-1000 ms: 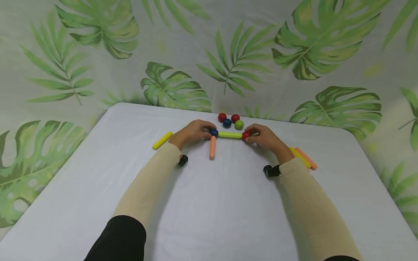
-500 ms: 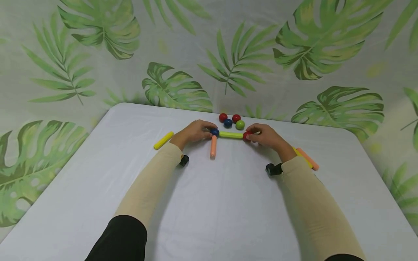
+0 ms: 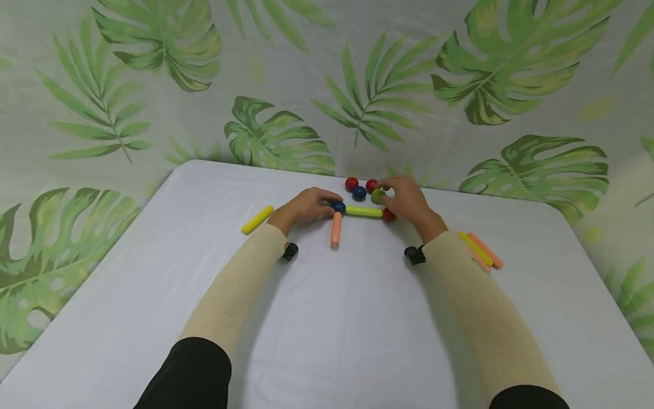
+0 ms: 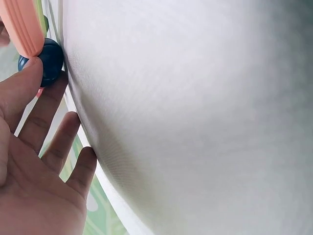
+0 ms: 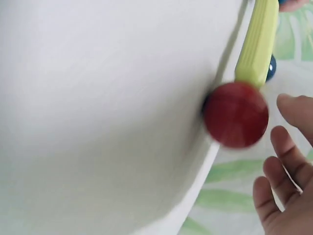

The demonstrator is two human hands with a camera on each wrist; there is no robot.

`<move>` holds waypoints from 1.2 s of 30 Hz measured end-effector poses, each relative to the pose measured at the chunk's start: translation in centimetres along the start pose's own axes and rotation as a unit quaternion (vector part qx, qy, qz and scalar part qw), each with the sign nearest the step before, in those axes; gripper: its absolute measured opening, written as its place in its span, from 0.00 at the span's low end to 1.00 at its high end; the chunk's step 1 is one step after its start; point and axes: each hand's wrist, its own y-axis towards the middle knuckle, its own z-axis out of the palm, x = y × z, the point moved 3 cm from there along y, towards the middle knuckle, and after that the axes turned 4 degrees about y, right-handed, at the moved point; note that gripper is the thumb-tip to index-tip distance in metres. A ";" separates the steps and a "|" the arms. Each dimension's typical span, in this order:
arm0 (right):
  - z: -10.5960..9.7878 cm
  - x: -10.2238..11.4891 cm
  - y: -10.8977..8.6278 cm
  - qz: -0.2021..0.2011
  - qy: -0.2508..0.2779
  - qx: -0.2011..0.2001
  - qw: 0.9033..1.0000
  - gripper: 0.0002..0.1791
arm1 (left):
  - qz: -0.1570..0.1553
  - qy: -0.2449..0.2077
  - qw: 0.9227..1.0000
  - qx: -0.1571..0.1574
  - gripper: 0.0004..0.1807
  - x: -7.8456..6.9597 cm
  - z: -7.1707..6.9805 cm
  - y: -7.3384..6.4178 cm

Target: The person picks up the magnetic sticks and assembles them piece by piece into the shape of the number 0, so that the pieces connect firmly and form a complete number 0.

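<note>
My left hand (image 3: 308,205) pinches a blue ball (image 4: 53,62) between thumb and index finger, the other fingers spread against the tabletop. From that ball an orange stick (image 3: 335,230) points toward me and a yellow-green stick (image 3: 364,211) runs right. A red ball (image 5: 236,115) sits at the yellow-green stick's right end, partly covered by my right hand in the head view. My right hand (image 3: 406,199) reaches past it, thumb and index finger at either side of a green ball (image 3: 377,196). In the right wrist view its fingers are loosely bent, with no ball visible between them.
Beside the green ball lie another blue ball (image 3: 359,193) and two red balls, one at the left (image 3: 351,183). A yellow stick (image 3: 258,220) lies left of my left hand. More yellow and orange sticks (image 3: 485,251) lie by my right forearm. Leaf-patterned cloth hangs behind the table.
My right hand has let go of the red ball at the stick's end and moved up and away to the green ball. The left hand keeps its hold on the blue ball.
</note>
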 end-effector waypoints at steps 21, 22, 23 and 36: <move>1.8 3.2 1.9 -0.061 -0.129 0.010 0.990 0.18 | 0.006 0.004 1.000 -0.002 0.22 0.3 0.0 0.2; 1.9 3.2 1.9 -0.063 -0.137 0.016 0.988 0.19 | 0.007 0.003 1.000 -0.001 0.22 0.3 0.0 0.2; 2.0 3.2 1.9 -0.065 -0.146 0.021 0.987 0.19 | 0.008 0.001 1.000 0.000 0.22 0.3 0.0 0.2; 2.4 3.3 1.9 -0.054 -0.125 0.045 0.990 0.18 | 0.009 -0.017 1.000 0.002 0.22 0.2 -0.2 -0.1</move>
